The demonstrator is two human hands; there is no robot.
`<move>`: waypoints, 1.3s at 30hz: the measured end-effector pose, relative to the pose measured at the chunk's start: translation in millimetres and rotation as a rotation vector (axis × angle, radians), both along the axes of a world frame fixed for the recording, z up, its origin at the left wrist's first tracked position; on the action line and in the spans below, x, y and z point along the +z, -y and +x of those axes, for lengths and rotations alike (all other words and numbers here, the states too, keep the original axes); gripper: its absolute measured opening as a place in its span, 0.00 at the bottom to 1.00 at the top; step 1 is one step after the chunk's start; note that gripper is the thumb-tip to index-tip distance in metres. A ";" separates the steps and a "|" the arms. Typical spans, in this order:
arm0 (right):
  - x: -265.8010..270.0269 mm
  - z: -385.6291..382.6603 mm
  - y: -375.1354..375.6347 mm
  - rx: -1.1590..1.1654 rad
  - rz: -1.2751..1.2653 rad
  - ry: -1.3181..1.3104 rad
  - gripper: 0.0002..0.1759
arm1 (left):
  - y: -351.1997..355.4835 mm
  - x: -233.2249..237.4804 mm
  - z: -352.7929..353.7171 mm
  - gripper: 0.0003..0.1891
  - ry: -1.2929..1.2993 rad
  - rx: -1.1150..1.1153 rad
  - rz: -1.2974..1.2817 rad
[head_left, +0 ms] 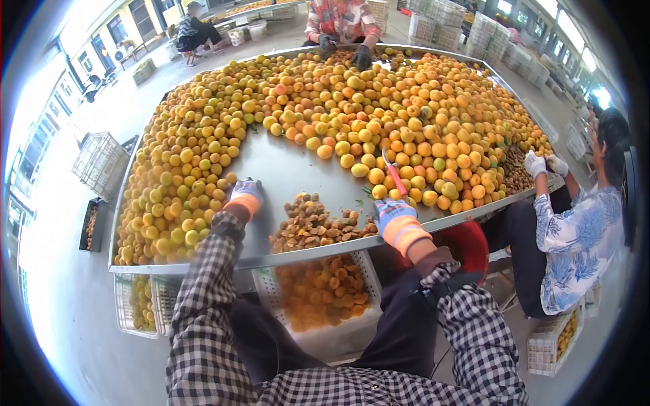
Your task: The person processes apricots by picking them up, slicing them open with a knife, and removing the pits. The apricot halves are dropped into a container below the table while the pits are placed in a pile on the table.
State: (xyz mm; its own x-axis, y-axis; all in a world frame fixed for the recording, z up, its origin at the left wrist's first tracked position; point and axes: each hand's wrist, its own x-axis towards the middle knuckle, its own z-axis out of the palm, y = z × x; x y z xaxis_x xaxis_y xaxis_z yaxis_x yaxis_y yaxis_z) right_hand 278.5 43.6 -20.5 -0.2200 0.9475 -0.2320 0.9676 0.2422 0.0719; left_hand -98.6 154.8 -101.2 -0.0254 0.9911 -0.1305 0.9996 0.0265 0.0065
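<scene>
My left hand (246, 193), in a grey-blue and orange glove, rests on the metal table (291, 169) beside the left heap of apricots (189, 176). Its fingers look apart, with nothing visible in them. My right hand (398, 218), gloved alike, lies near the front edge with fingers stretched forward, no object seen in it. Just beyond its fingertips lies a red-handled knife (395, 174) against the apricots, its curved blade pointing away. Between my hands is a pile of brown apricot pits (318, 223). Below the edge, a white crate (264, 281) contains orange apricot pieces (325, 287).
Across the table a person's dark-gloved hands (362, 57) work among fruit. At right sits a co-worker in a blue-patterned shirt (582, 230), white gloves near more pits (518, 169). A red bucket (467, 247) stands under the edge. White crates (101, 166) stand around.
</scene>
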 end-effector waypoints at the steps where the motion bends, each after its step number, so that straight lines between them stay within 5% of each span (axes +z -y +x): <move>1: -0.9 -4.2 -6.0 0.002 -0.050 0.031 0.17 | 13.0 15.2 12.8 0.13 -0.089 -0.081 0.004; 7: -6.0 -39.1 -8.7 -0.054 -0.135 -0.109 0.23 | 100.6 71.2 81.8 0.20 0.219 -0.073 -0.228; 12: -14.0 -73.9 -10.6 0.040 -0.182 -0.149 0.30 | 124.0 62.4 116.1 0.25 0.384 -0.014 -0.216; 17: -20.5 -86.5 -18.1 0.023 -0.172 -0.210 0.24 | 122.1 50.4 148.3 0.24 0.399 0.141 -0.187; 20: -18.4 -60.8 -22.5 -0.034 -0.135 -0.414 0.22 | 121.3 24.9 138.8 0.22 0.459 0.139 -0.107; 21: -15.0 -27.6 -39.6 -0.102 -0.370 -0.776 0.20 | 121.5 21.5 133.8 0.22 0.461 0.143 -0.115; 23: -38.8 -6.7 -51.2 -0.170 -0.455 -0.944 0.18 | 113.8 21.3 129.7 0.23 0.444 0.112 -0.147; 27: -41.4 1.7 -42.2 0.089 -0.201 -0.757 0.18 | 117.5 39.9 136.5 0.22 0.444 0.141 -0.201; 31: -19.0 5.6 -32.5 0.040 -0.161 -0.641 0.20 | 120.2 40.3 136.9 0.23 0.447 0.144 -0.183; 32: -8.0 1.7 -27.5 -0.117 -0.057 -0.420 0.20 | 118.9 40.3 136.5 0.23 0.453 0.150 -0.190; 33: -0.9 -2.6 -26.4 -0.111 -0.058 -0.419 0.20 | 118.5 39.7 135.3 0.23 0.459 0.157 -0.198; 35: 14.1 -10.4 -24.9 0.060 0.091 0.063 0.19 | 117.4 34.9 134.6 0.24 0.442 0.155 -0.192; 37: 16.6 -22.9 -16.1 0.066 0.085 0.011 0.17 | 117.3 38.1 137.9 0.24 0.424 0.146 -0.185; 39: -6.5 -36.3 -12.2 -0.068 -0.093 -0.423 0.20 | 118.6 49.4 142.1 0.24 0.395 0.171 -0.229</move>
State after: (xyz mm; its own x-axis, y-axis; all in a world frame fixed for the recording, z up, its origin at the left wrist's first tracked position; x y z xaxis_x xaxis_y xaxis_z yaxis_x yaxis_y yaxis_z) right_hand 242.2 55.8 -27.0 -0.2521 0.9424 -0.2198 0.9211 0.1640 -0.3532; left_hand 43.4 36.1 -51.8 -0.0902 0.9216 -0.3776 0.9028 0.2357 0.3596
